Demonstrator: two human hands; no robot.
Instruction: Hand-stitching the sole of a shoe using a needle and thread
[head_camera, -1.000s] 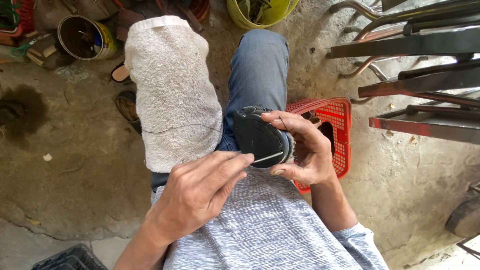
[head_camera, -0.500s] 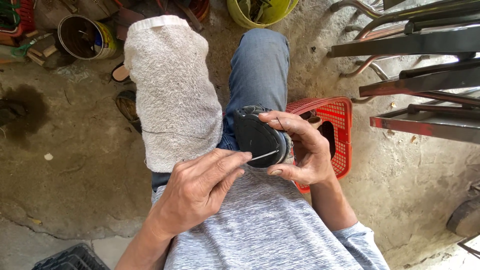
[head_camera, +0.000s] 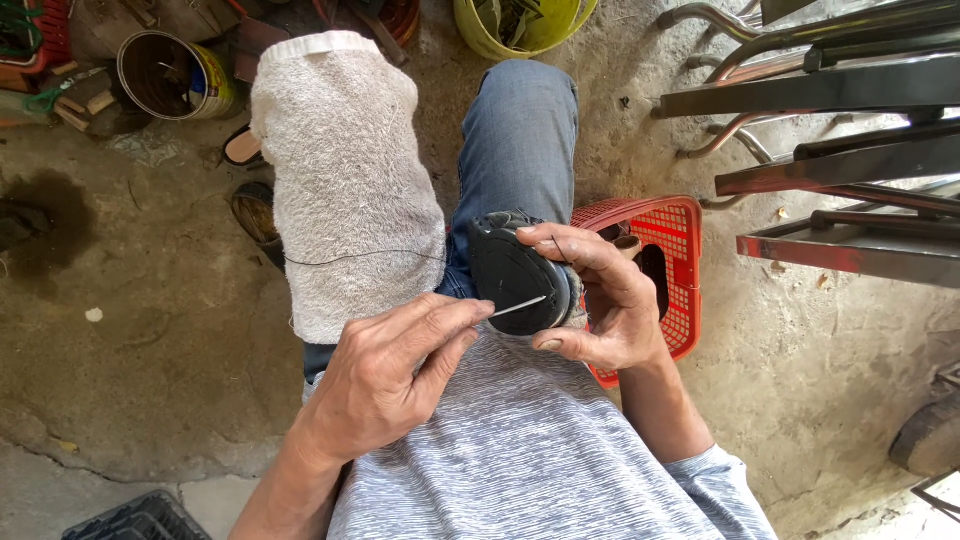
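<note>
**Needle at a black shoe sole, held over the lap**

Far left: rusty tin can (head_camera: 170, 75) on concrete floor (head_camera: 130, 350). Pale towel (head_camera: 345, 190) draped over left knee. Left hand (head_camera: 395, 375), grip pinched together on thin needle (head_camera: 518, 306), tip against sole. Black shoe (head_camera: 515, 272) clamped in right hand (head_camera: 600, 300) above lap. Red plastic basket (head_camera: 675, 240) behind.

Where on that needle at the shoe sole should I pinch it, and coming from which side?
Probably pinch the needle at its bare near end, coming from the left, where the left hand already has it between thumb and forefinger. Its far end lies against the black shoe sole, which the right hand wraps from the right.
</note>
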